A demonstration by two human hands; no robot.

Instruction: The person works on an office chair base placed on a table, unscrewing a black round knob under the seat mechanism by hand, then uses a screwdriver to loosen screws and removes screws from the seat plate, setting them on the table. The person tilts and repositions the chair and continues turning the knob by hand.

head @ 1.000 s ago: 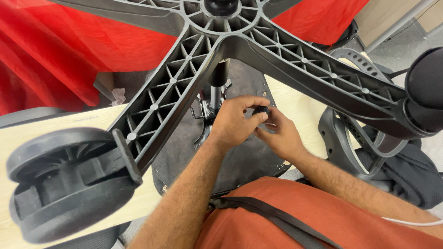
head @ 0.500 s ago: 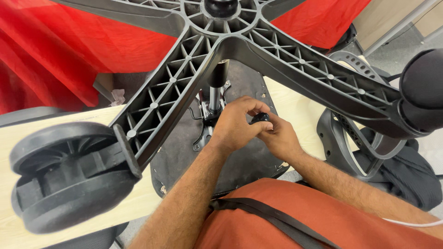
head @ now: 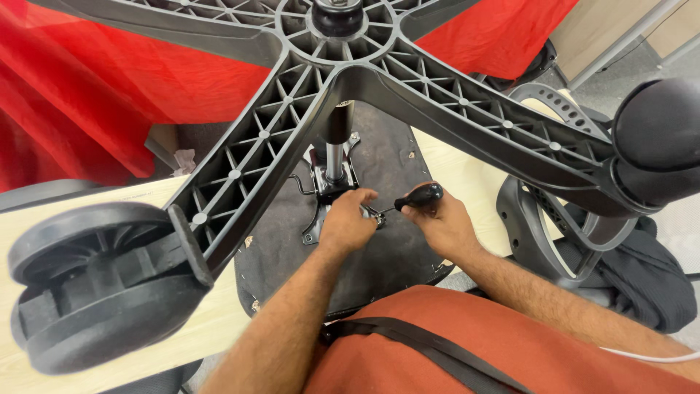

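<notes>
The hands have slid a little lower and to the right since the earlier picture, and the black handle now shows clearly. The big wheel has dropped lower too.

The screwdriver could slip off the small metal part, because its tip is thin and comes in from the side. Then it could poke the left fingers, which sit right at the tip. The chair base hangs over both hands, so a bump could knock them.

The landmark is the metal plate under the seat. The left hand is just right of the plate, curled and pinching something small; I cannot tell what. The right hand is further right, closed around the screwdriver handle, pointing it left. Both forearms reach up from the red shirt. The post rises from the plate to the base.
</notes>
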